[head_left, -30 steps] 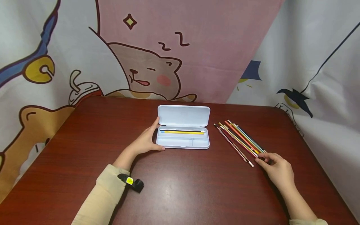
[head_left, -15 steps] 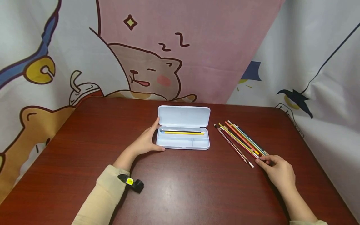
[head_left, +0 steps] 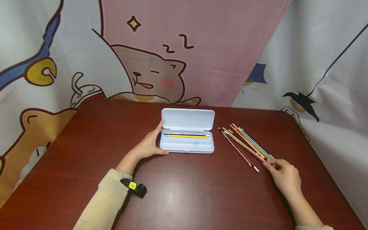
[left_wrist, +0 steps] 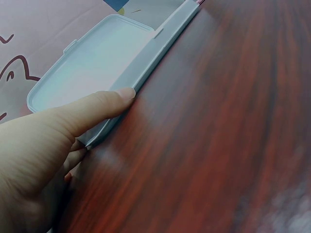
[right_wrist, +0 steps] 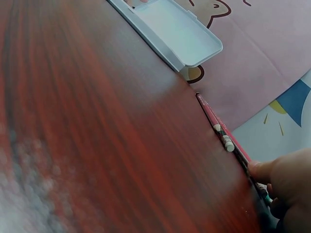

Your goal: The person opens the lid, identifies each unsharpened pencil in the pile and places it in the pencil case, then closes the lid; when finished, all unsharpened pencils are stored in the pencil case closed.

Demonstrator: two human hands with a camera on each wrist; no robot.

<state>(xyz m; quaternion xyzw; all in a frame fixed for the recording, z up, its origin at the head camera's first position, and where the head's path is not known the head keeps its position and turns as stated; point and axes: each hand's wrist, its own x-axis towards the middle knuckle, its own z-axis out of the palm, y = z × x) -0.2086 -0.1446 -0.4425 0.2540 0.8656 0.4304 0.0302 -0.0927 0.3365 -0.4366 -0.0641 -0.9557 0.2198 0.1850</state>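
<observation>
Head view: the right hand (head_left: 287, 176) pinches a pink pencil (right_wrist: 237, 144) by its near-right end; its long axis slants far-left. The open pencil case (head_left: 184, 147) lies left of it, beside the left hand (head_left: 146, 145), which spans and grips its left end.

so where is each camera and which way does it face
Head: head-worn, facing forward and down at table, pencil case and pencils; left hand, right hand and forearms show.
Left wrist: on that wrist, facing along the case's front; its hand partly shows.
Right wrist: on that wrist, facing across table toward pencils and case; its hand partly shows.
Both wrist views share the case's open lid.
</observation>
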